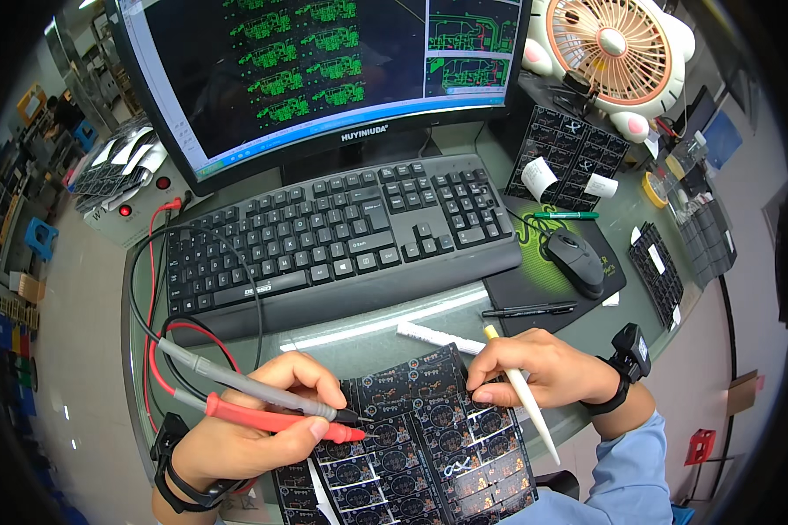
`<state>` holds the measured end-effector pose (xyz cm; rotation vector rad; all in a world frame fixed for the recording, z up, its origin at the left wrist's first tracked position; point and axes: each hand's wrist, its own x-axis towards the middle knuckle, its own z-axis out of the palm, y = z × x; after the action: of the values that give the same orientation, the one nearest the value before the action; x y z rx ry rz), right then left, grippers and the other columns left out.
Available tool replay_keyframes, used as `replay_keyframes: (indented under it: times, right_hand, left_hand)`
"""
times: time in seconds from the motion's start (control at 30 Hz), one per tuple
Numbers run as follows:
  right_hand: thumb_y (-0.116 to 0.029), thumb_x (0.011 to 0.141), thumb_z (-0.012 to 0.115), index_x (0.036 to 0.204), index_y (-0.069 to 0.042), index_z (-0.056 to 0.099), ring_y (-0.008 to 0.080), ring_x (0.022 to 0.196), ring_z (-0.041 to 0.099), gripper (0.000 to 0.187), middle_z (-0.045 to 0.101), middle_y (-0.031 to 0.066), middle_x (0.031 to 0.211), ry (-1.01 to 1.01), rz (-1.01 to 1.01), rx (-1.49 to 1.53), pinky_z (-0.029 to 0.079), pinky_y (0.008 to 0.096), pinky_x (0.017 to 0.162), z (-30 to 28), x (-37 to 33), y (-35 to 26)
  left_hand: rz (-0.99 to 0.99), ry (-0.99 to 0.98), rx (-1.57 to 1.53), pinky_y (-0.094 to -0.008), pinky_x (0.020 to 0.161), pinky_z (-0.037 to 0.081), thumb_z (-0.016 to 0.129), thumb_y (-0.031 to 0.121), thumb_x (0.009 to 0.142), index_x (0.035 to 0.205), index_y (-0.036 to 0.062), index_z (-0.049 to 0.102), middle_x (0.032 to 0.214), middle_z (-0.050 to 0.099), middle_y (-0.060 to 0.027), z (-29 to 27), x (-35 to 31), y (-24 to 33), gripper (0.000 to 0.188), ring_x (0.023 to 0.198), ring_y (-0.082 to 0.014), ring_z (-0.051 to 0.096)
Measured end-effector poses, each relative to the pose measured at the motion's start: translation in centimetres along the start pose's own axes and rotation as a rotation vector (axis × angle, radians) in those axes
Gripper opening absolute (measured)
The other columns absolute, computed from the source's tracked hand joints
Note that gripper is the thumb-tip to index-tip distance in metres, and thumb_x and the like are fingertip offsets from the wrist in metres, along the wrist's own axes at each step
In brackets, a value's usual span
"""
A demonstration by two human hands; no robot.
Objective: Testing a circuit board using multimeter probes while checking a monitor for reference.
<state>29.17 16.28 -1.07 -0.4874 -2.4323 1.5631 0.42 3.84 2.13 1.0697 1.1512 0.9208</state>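
My left hand (263, 442) is closed around two multimeter test probes, a red probe (258, 419) and a grey probe (236, 378). Their metal tips meet the upper left part of a black circuit board panel (433, 442) printed with repeated round patterns. My right hand (543, 367) pinches that panel's upper right edge between thumb and finger. It also carries a slim white pen (529, 402) with a yellow end, slanting down over the board's right side. Another dark board (296, 499) and a white paper strip show beneath the panel's left edge.
Behind my hands lies a black keyboard (324, 236) below a monitor (359, 131) showing green circuit layouts. A mouse (573, 261), a black pen (530, 310) and a green pen (569, 214) are on the right. Probe cables (153, 289) loop at left. Further boards (569, 157) and a fan (611, 44) stand back right.
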Motion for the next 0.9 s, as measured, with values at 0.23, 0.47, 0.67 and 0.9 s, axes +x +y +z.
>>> replay_keyframes:
  times: [0.23,0.47,0.67,0.9]
  right_hand:
    - [-0.014,0.091,0.062,0.094,-0.001,0.061,0.0212,0.072,0.064,0.014,0.065,0.0091,0.083,0.246,-0.026,-0.187,0.05,0.0314,0.064,-1.9,-1.1,-0.5]
    - [-0.008,0.095,0.053,0.095,0.0,0.06,0.018,0.087,0.065,0.011,0.069,0.0104,0.099,0.88,0.023,-0.457,0.05,0.028,0.076,-6.2,-4.0,4.5]
    - [-0.009,0.081,0.069,0.096,-0.002,0.058,0.029,0.105,0.061,0.02,0.064,0.0145,0.114,0.893,-0.017,-0.573,0.047,0.035,0.09,-7.3,-6.0,8.3]
    - [-0.014,0.071,0.075,0.103,-0.007,0.058,0.0322,0.117,0.053,0.036,0.058,0.011,0.127,0.876,0.054,-0.856,0.044,0.0387,0.096,-6.5,-6.3,8.8]
  left_hand:
    - [0.035,-0.02,0.013,-0.0258,0.077,0.04,0.062,0.012,0.084,0.099,0.0012,0.054,0.097,0.055,-0.0062,0.0,-0.1,-0.4,0.02,0.087,-0.0091,0.049]
    - [0.02,-0.039,0.015,-0.0221,0.076,0.041,0.062,0.013,0.086,0.102,0.0005,0.053,0.094,0.056,-0.0027,-0.9,0.6,-1.1,0.022,0.084,-0.0049,0.05]
    - [0.053,0.077,0.071,-0.0215,0.067,0.044,0.063,0.012,0.081,0.098,0.0026,0.05,0.093,0.053,-0.0049,0.5,-1.1,0.4,0.023,0.074,-0.0062,0.051]
    - [-0.013,-0.054,0.013,-0.0222,0.078,0.045,0.057,0.001,0.087,0.094,0.0079,0.043,0.087,0.05,-0.0014,1.2,-0.7,1.3,0.017,0.069,-0.0072,0.043]
